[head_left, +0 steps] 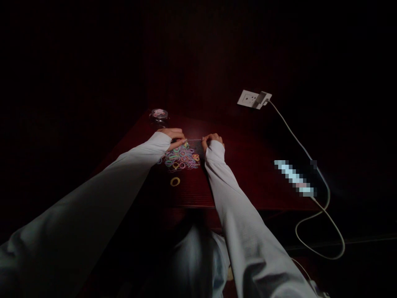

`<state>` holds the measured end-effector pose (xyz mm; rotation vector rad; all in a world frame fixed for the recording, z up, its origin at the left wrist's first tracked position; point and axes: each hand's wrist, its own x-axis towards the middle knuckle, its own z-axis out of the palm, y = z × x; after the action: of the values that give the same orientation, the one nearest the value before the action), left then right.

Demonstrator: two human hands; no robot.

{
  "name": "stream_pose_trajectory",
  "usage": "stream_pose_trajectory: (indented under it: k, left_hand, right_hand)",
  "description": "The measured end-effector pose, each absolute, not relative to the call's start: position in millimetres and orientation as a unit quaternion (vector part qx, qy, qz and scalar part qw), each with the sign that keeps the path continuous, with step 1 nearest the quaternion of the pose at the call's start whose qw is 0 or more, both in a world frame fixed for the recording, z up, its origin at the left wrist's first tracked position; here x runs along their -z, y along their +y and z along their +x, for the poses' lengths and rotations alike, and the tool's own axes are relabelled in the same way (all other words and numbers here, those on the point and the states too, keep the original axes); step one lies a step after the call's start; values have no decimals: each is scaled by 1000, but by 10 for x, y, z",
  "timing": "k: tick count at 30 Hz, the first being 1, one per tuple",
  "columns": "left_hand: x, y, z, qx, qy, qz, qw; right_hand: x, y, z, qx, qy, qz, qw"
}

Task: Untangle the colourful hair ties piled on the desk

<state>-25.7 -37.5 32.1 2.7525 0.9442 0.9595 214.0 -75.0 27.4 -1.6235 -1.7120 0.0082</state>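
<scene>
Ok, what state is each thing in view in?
Left hand: pinching pale strip
Right hand: seemingly pinching its other end
Pale strip: stretched straight
Colourful bands: loosely heaped
Yellow ring: lying flat, apart
Jar: upright, seemingly lidded
Charger: plugged into socket
Cable: looped, attached to charger
Pixelated object: cannot tell

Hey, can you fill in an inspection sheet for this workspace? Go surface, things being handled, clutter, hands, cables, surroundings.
Surface: dark red table, dimly lit.
Things being handled: pile of colourful bands; thin pale strip between the hands, too small to identify.
Clutter: yellow ring apart from the pile, nearer the front edge; lidded jar behind; bright blurred object at right.
Hands: left hand and right hand at opposite ends of the strip; grip unclear.
Cables: white cable runs from the plug to the blurred object, looping past the table edge.
Surroundings: wall socket; otherwise mostly too dark to tell.
</scene>
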Motion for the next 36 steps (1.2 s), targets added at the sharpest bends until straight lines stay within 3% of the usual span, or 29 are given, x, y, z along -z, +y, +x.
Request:
stream_pose_trajectory:
  k: [7, 21, 36]
  left_hand:
    - [-246, -292, -271, -318, 301, 896, 65]
    - [-300, -411, -268, -323, 304, 896, 20]
    - [-359, -492, -274, -315, 304, 899, 9]
  right_hand:
    - [-195, -722, 2002, -30, -780, -505, 369]
    - [-354, -816, 2830, 77, -676, -654, 331]
    - [-286, -879, 3013, 99, -704, -642, 287]
